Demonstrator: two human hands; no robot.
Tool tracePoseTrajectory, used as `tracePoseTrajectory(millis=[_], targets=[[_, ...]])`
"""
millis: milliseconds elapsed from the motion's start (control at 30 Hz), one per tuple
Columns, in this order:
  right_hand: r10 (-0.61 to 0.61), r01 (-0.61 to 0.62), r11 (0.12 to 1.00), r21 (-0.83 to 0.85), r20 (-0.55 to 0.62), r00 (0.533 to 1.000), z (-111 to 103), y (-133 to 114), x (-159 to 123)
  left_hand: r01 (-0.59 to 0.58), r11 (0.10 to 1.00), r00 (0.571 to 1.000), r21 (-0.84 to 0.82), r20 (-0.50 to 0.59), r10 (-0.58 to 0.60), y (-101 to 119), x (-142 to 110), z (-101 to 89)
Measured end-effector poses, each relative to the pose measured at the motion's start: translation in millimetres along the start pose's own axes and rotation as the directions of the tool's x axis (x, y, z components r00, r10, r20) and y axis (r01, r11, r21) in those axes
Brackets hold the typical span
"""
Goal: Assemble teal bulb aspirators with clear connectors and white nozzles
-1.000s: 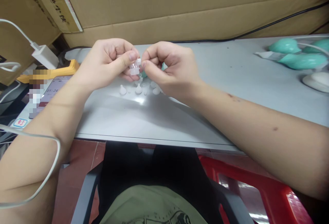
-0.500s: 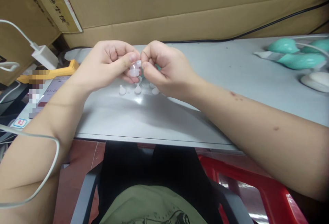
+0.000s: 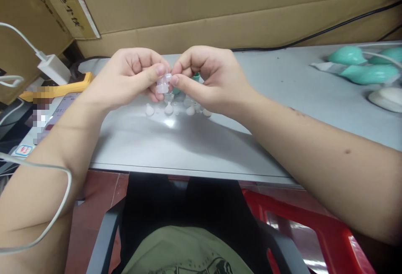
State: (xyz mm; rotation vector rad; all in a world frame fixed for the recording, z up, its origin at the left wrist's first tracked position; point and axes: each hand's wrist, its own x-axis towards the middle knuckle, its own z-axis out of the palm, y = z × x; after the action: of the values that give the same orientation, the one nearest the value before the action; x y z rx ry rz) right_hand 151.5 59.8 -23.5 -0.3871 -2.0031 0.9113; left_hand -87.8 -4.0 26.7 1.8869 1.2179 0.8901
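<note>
Between my two hands, above the table, is a small translucent plastic fitting (image 3: pixel 162 86) with a narrower end at its upper right. My left hand (image 3: pixel 133 77) pinches it between thumb and fingers. The thumb and forefinger of my right hand (image 3: pixel 210 73) are closed at the narrow end, touching it. Several small pale tabbed pieces (image 3: pixel 168 109) lie on the table just below the hands. Behind the right fingers, a green piece (image 3: pixel 197 76) shows in part; its shape is mostly hidden.
Teal bulb-shaped objects (image 3: pixel 367 74) and a white mouse-like object (image 3: pixel 386 99) rest on the table (image 3: pixel 282 81) at right. A phone (image 3: pixel 59 112), a yellow tool (image 3: pixel 72 85) and a white charger (image 3: pixel 54 68) are at left. Cardboard (image 3: pixel 204 6) stands behind; a red stool (image 3: pixel 298 215) is below.
My right hand has turned and lifted slightly, its thumb now stretched to the fitting's narrow end. More pale pieces and the green piece show beneath it. My left hand has hardly moved.
</note>
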Motion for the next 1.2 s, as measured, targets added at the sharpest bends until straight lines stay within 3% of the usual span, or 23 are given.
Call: tracePoseTrajectory(millis=[133,267,367,467,567,667,900,1000,1067,1200], targets=[[-0.008,0.004,0.999,0.044,0.082,0.997,-3.5,2.0,-0.9,-0.01,1.0,0.999,-0.002,0.047,0.01,-0.4,-2.5,-5.7],[0.03,-0.026,0.999,-0.029,0.122,0.992,-7.4,-8.6,-4.2,-0.064,0.997,0.992,-0.031,0.11,0.067,-5.6,-4.7,-17.3],[0.083,-0.068,0.992,-0.109,0.143,0.986,-12.2,-18.4,-0.6,-0.155,0.984,0.986,-0.083,0.056,0.16,-10.6,-5.2,-24.2],[0.133,-0.092,0.964,-0.249,0.151,0.98,-14.1,-27.1,11.0,-0.173,0.984,0.984,-0.038,-0.056,0.171,-13.0,-6.0,-31.7],[0.204,-0.058,0.867,-0.495,0.246,0.947,-5.9,-38.6,27.3,-0.131,0.98,0.982,0.152,-0.113,0.149,-17.4,-6.8,-44.5],[0.314,0.006,0.697,-0.717,0.312,0.897,11.2,-52.7,42.1,-0.055,0.934,0.995,0.353,-0.061,0.082,-26.2,-5.8,-59.7],[0.453,0.083,0.517,-0.852,0.354,0.818,41.5,-57.9,55.3,0.011,0.839,0.995,0.545,0.081,-0.065,-37.7,-1.1,-71.8],[0.479,0.117,0.495,-0.861,0.383,0.79,45.8,-54.9,56.4,0.005,0.829,0.992,0.559,0.102,-0.075,-38.7,0.1,-69.5],[0.472,0.111,0.498,-0.86,0.376,0.797,44.5,-57.4,56.7,0.016,0.824,0.989,0.566,0.113,-0.096,-39.2,1.3,-67.1],[0.379,0.077,0.508,-0.858,0.303,0.874,22.9,-66.7,50.3,0.022,0.834,0.982,0.552,0.144,-0.122,-39.8,4.4,-62.1]])
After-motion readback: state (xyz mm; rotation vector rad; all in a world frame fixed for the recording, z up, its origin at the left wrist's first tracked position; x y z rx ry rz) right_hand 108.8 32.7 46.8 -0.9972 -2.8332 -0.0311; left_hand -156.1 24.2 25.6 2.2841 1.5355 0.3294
